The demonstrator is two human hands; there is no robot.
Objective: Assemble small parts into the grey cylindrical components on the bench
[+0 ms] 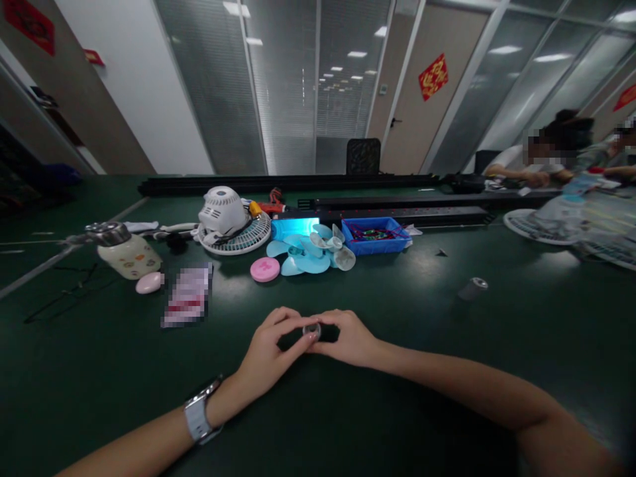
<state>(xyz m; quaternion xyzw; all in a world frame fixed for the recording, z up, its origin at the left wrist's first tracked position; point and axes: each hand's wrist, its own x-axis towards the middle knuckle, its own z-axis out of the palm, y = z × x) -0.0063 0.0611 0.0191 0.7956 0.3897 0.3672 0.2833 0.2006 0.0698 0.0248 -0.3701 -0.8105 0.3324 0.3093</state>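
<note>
My left hand and my right hand meet over the dark green table near its front. Both are closed, fingertips pinched on a small round grey part held between them. A dark piece shows just beneath it, too dim to make out. A watch sits on my left wrist.
Behind the hands lie a white fan housing on a grille, pale blue fan blades, a pink disc, a blue bin, a cream bottle and a small grey cylinder. People sit at the far right.
</note>
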